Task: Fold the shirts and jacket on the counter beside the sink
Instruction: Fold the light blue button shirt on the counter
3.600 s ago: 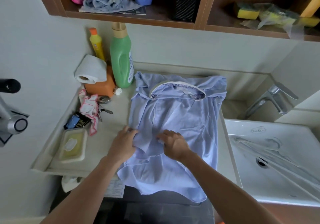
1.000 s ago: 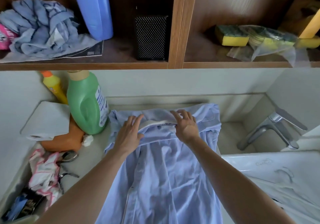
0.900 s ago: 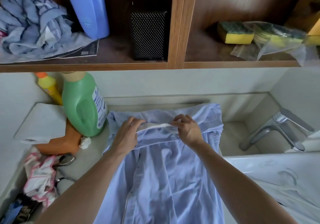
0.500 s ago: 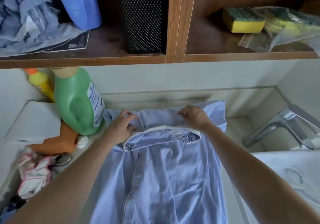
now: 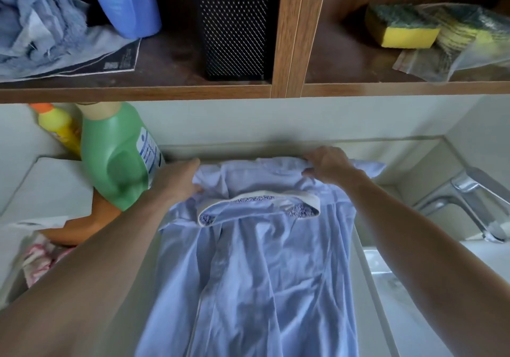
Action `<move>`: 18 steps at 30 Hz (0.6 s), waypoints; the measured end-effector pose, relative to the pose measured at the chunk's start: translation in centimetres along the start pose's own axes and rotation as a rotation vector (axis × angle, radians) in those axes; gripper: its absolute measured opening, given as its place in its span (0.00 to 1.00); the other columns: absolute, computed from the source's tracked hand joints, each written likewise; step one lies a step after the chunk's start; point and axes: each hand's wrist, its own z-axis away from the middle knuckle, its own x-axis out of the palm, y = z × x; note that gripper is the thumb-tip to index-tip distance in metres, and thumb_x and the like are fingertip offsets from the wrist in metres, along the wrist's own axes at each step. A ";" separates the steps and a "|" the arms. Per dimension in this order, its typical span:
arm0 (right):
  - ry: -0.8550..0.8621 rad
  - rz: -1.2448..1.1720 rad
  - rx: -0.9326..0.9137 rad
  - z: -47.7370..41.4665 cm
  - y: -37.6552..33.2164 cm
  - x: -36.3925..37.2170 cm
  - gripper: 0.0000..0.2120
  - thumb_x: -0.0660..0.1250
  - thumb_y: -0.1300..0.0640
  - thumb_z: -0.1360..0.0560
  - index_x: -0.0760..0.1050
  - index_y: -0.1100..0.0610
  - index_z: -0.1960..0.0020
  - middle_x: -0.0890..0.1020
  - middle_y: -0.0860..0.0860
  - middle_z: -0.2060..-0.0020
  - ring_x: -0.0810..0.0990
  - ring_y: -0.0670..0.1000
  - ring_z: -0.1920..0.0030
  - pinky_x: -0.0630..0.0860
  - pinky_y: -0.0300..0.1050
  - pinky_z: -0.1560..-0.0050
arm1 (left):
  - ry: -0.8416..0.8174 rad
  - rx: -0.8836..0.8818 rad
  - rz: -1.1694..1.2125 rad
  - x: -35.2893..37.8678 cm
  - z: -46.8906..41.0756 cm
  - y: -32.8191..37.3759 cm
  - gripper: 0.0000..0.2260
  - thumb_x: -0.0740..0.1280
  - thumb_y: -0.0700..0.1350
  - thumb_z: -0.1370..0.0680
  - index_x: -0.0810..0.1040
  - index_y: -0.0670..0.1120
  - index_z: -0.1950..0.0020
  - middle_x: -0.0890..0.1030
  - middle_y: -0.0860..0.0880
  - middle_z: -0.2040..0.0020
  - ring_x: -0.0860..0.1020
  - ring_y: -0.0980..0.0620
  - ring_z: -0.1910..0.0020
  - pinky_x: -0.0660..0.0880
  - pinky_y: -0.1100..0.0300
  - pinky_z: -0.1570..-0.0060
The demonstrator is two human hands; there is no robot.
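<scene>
A light blue collared shirt [image 5: 265, 268] lies face up on the pale counter [image 5: 149, 257], its white-edged collar [image 5: 259, 207] with a floral lining toward the back wall. My left hand [image 5: 176, 182] grips the shirt's left shoulder next to the green bottle. My right hand [image 5: 325, 165] pinches the fabric at the right shoulder, at the far edge near the wall. The shirt's lower part runs out of the frame at the bottom.
A green detergent bottle [image 5: 116, 158] and a yellow bottle [image 5: 59, 126] stand at the left, with a tissue roll [image 5: 47, 185] and a pink cloth [image 5: 38, 257]. The sink [image 5: 414, 287] and tap [image 5: 469, 199] are at the right. A wooden shelf [image 5: 138, 90] with sponges hangs close overhead.
Both hands left the collar and moved outward and back to the shirt's shoulders. The collar now lies spread open, showing its floral lining. The camera has leaned closer.
</scene>
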 end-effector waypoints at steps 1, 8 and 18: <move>0.109 -0.028 0.025 0.5 0.2 -0.6 0.15 0.68 0.47 0.24 0.74 0.51 0.40 0.80 0.53 0.47 0.81 0.60 0.49 0.73 0.48 0.55 | 0.081 -0.004 0.017 -0.6 0.1 -0.1 0.18 0.77 0.54 0.29 0.70 0.49 0.51 0.82 0.47 0.53 0.81 0.43 0.55 0.72 0.54 0.62; 0.441 -0.183 -0.096 6.5 0.3 -2.2 0.17 0.68 0.69 0.32 0.76 0.58 0.45 0.76 0.57 0.44 0.79 0.63 0.66 0.72 0.48 0.71 | 0.311 0.194 0.022 -3.7 4.6 -0.8 0.19 0.71 0.29 0.36 0.78 0.44 0.49 0.80 0.44 0.54 0.79 0.39 0.54 0.73 0.50 0.62; -0.135 -0.337 -0.069 14.6 -1.1 3.9 0.22 0.57 0.35 0.23 0.80 0.44 0.39 0.77 0.46 0.35 0.75 0.48 0.33 0.72 0.45 0.37 | -0.302 0.122 0.306 0.1 15.1 -2.0 0.13 0.60 0.48 0.26 0.79 0.60 0.48 0.82 0.56 0.47 0.81 0.52 0.49 0.77 0.57 0.50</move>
